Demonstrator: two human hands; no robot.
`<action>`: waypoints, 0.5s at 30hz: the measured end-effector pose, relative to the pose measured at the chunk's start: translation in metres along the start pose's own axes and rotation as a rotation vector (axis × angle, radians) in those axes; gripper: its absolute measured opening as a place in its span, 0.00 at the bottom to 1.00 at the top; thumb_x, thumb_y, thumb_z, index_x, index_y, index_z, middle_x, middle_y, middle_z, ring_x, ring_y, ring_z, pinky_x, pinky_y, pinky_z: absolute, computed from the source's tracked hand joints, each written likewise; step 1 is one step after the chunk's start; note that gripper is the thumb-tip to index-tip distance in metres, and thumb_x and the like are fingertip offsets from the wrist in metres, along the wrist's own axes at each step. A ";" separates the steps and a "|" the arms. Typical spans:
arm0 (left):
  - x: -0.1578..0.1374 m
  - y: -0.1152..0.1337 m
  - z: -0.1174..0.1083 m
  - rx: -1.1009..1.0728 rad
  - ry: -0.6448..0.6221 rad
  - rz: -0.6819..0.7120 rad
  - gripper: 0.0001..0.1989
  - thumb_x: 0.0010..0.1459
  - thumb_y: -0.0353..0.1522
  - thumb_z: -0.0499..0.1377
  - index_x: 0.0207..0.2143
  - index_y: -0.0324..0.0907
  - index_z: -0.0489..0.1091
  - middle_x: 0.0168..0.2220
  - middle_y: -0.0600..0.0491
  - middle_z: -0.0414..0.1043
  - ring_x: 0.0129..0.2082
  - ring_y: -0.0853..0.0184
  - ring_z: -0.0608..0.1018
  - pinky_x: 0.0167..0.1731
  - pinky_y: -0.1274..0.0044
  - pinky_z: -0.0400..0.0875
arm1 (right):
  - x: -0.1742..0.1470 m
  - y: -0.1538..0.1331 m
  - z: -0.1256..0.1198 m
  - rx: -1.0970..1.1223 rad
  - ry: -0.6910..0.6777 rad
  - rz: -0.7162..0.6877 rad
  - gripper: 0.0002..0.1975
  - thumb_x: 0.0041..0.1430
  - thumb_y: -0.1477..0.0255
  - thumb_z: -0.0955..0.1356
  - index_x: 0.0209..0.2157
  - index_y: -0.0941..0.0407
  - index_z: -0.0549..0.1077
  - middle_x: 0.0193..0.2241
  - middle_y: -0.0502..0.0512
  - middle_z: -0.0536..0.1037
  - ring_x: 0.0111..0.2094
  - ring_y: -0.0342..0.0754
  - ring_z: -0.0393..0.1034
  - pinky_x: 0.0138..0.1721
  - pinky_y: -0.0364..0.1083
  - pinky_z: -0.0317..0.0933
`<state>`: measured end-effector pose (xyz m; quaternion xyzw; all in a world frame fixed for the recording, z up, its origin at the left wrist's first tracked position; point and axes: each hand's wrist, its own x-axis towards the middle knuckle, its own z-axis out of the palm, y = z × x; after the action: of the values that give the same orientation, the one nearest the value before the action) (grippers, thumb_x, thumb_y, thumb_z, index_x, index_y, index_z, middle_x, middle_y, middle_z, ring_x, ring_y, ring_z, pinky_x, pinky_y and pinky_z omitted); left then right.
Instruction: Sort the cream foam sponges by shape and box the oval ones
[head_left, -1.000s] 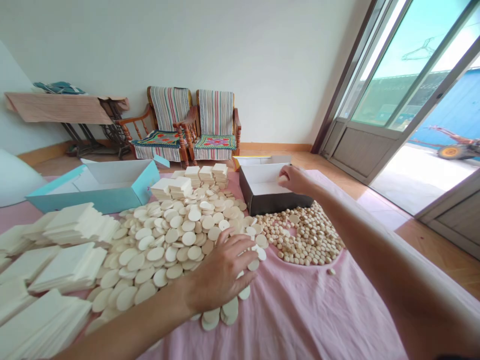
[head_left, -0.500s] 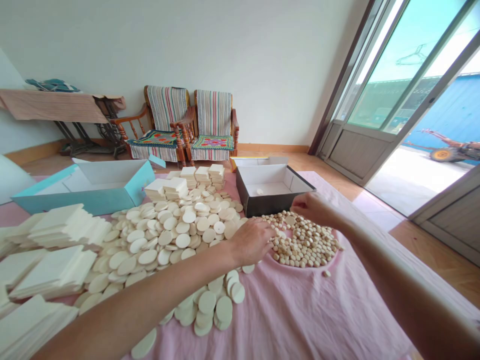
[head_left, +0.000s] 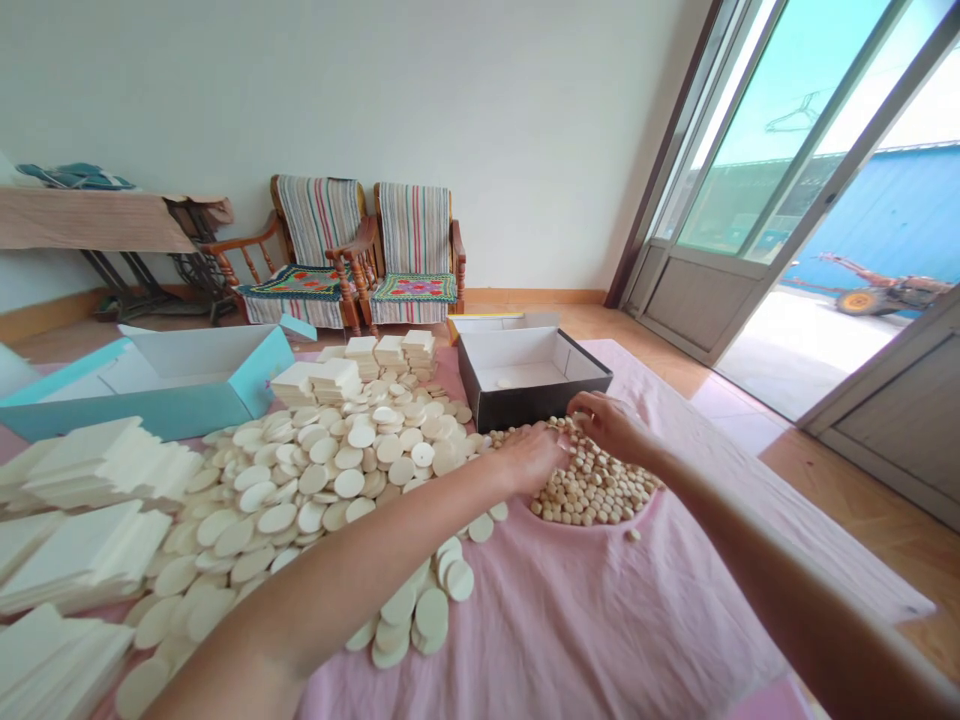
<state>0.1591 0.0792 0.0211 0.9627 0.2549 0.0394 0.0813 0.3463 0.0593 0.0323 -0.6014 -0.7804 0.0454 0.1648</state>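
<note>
My left hand (head_left: pixel 536 458) is over the left side of a heap of small rounded wooden pieces (head_left: pixel 592 490). Its fingers stretch out to the right, slightly blurred, with nothing visible in them. Close by, at the heap's far edge, my right hand (head_left: pixel 609 425) has its fingers bent together; whatever they may hold is hidden. Just behind both hands stands an open black box (head_left: pixel 536 402) with a white inside and a pale round disc (head_left: pixel 510 383) on its floor. Left of my left hand spreads a large pile of flat, round wooden discs (head_left: pixel 349 483).
Stacks of square wooden pieces (head_left: pixel 82 555) line the left side, with smaller stacks (head_left: pixel 337 378) farther back. An open light-blue box (head_left: pixel 187 405) sits at the back left. Pink cloth (head_left: pixel 570 620) covers the surface. Beyond are two wooden armchairs (head_left: pixel 412 285) and a sliding door (head_left: pixel 682 300).
My left hand has moved right, farther over the small pieces and closer to my right hand. A disc seen among those pieces is now out of sight. The view has shifted slightly right.
</note>
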 end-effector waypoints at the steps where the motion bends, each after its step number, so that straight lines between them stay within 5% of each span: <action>1: -0.001 -0.001 0.000 0.004 -0.003 -0.004 0.10 0.58 0.30 0.54 0.42 0.43 0.71 0.42 0.47 0.71 0.44 0.58 0.74 0.40 0.70 0.70 | -0.001 -0.003 -0.006 0.003 -0.041 -0.029 0.11 0.56 0.76 0.61 0.36 0.57 0.74 0.30 0.53 0.74 0.31 0.44 0.66 0.34 0.42 0.56; 5: -0.002 -0.005 0.001 0.033 -0.001 0.019 0.10 0.57 0.28 0.54 0.41 0.44 0.70 0.41 0.49 0.71 0.44 0.59 0.73 0.40 0.72 0.69 | -0.010 -0.014 -0.013 0.003 -0.324 -0.167 0.10 0.54 0.75 0.63 0.31 0.56 0.78 0.27 0.53 0.77 0.30 0.45 0.69 0.34 0.42 0.57; 9: -0.004 -0.009 0.003 0.037 0.031 0.044 0.10 0.55 0.26 0.54 0.40 0.42 0.68 0.41 0.47 0.71 0.43 0.59 0.73 0.40 0.71 0.69 | -0.018 -0.011 -0.003 -0.136 -0.320 -0.076 0.10 0.52 0.76 0.66 0.34 0.56 0.78 0.35 0.58 0.78 0.38 0.49 0.71 0.39 0.43 0.59; 15: -0.010 -0.012 0.002 -0.002 0.102 0.052 0.10 0.52 0.24 0.56 0.37 0.42 0.67 0.37 0.50 0.73 0.42 0.59 0.73 0.43 0.69 0.66 | -0.013 0.008 -0.010 -0.237 -0.247 0.092 0.11 0.52 0.78 0.63 0.31 0.56 0.77 0.34 0.58 0.77 0.37 0.49 0.71 0.38 0.43 0.59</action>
<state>0.1452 0.0840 0.0164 0.9656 0.2338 0.0907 0.0681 0.3601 0.0476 0.0369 -0.6415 -0.7663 0.0343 -0.0067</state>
